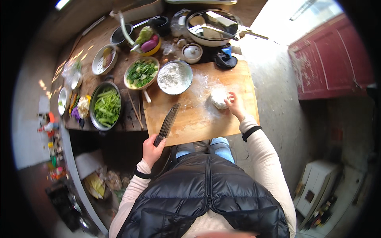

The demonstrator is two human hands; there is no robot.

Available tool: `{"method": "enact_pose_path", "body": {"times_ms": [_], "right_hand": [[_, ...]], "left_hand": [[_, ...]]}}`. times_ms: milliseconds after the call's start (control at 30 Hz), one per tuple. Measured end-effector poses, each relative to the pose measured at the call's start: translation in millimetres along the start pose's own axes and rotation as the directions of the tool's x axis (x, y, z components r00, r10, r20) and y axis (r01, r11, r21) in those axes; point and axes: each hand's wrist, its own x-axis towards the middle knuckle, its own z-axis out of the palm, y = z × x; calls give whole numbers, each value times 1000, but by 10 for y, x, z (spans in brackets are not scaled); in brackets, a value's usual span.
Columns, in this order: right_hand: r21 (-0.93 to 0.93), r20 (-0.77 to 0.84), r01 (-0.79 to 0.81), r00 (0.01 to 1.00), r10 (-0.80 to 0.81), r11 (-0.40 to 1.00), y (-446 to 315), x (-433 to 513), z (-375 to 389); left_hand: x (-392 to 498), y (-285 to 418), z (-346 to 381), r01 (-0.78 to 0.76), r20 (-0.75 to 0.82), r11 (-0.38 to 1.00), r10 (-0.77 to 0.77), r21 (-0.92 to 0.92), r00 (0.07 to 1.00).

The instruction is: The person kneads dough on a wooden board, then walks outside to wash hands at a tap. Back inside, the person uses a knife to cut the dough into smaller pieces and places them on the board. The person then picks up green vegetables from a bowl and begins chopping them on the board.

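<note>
My left hand (pixel 153 150) grips the handle of a broad kitchen knife (pixel 169 121), its blade over the left front part of a wooden cutting board (pixel 196 128). At the board's right side, my right hand (pixel 235 104) touches the right edge of a round, floured lump of dough (pixel 219 98). Its fingers are partly bent and do not close around the lump. Loose flour (pixel 205 86) is scattered about the dough. A bowl of flour (pixel 175 77) stands at the board's back left corner.
Left of the board stand a bowl of chopped greens (pixel 141 73), a metal pan of cut green vegetables (pixel 107 106) and chopsticks (pixel 135 110). Behind are a lidded white pot (pixel 192 53), a black cloth item (pixel 225 60) and a large pan with utensils (pixel 211 41).
</note>
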Motion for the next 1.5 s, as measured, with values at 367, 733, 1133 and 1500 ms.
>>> {"method": "enact_pose_path", "body": {"times_ms": [367,733,1133,1500], "right_hand": [[121,533,-387,802,269,914,-199,-264,94],[212,-143,364,929,-340,907,-430,248,-369],[91,22,276,960,-279,957,-538,163,153],[102,-19,288,958,-287,952,-568,185,207]], "left_hand": [[-148,556,697,57,-55,990,-50,129,997],[662,728,1106,-371,283,869,284,327,916],[835,901,1371,-314,453,844,96,435,886],[861,669,1516,-273,481,828,5,490,877]]}}
